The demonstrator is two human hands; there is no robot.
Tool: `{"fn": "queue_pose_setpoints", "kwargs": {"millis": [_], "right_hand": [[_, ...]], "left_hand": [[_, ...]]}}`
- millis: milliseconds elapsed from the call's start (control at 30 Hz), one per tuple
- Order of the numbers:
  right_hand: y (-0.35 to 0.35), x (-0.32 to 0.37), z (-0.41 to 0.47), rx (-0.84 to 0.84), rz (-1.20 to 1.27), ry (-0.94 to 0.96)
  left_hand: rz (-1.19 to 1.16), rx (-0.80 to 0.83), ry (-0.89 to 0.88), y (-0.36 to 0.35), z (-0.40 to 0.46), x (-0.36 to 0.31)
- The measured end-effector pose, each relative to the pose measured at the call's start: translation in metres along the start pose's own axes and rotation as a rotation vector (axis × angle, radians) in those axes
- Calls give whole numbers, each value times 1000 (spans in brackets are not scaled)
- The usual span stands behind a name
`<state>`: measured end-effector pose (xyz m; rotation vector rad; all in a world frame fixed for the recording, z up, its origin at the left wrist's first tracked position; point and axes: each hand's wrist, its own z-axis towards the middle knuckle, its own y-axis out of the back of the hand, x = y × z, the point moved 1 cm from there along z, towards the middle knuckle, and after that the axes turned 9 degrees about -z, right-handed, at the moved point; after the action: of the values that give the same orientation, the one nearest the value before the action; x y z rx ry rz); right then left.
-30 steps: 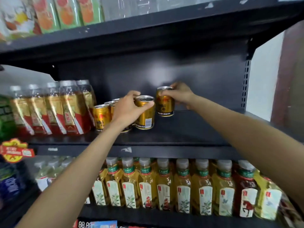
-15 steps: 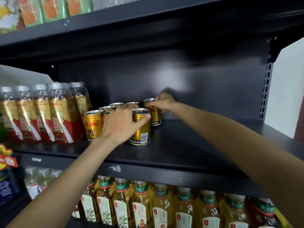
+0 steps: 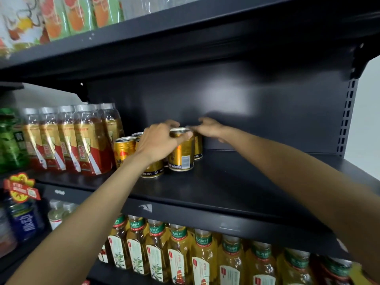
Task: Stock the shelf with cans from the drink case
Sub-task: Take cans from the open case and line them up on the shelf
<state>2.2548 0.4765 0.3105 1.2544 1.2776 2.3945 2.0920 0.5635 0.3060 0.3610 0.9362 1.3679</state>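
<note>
Several gold drink cans stand in a cluster on the middle black shelf (image 3: 236, 182). My left hand (image 3: 158, 142) grips the top of the front right gold can (image 3: 182, 159), which stands on the shelf. Just behind it, my right hand (image 3: 209, 128) holds the rim of the rear gold can (image 3: 198, 146), close to the shelf's back panel. Another gold can (image 3: 123, 151) stands free at the cluster's left, and one more gold can (image 3: 152, 171) shows under my left wrist. The drink case is out of view.
Shrink-wrapped red and gold bottles (image 3: 82, 140) stand left of the cans. A green bottle pack (image 3: 10, 140) is at the far left. Yellow tea bottles (image 3: 185, 254) fill the lower shelf. Bare shelf stretches right of the cans to the perforated upright (image 3: 347, 116).
Both hands have pushed their cans further back and to the left, tighter against the cluster. The view has tilted up and moved closer.
</note>
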Motion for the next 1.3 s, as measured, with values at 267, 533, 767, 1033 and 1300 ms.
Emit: {"fn": "queue_pose_setpoints", "kwargs": {"millis": [267,533,767,1033,1300], "right_hand": [[25,7,-52,125,169,221],[-2,6,-45,13,-216,249],[-12,13,-48,-17,-240,244],[14,18,-126,-328,-193,315],[20,-4,-316,-999,-569,433]], "left_hand": [[88,-50,129,-17,43,-8],[244,-9,96,-31,40,-8],[615,58,33,-24,37,-5],[-112,-417,-441,2,-47,-14],[-664,-539,-711,-21,-169,-91]]}}
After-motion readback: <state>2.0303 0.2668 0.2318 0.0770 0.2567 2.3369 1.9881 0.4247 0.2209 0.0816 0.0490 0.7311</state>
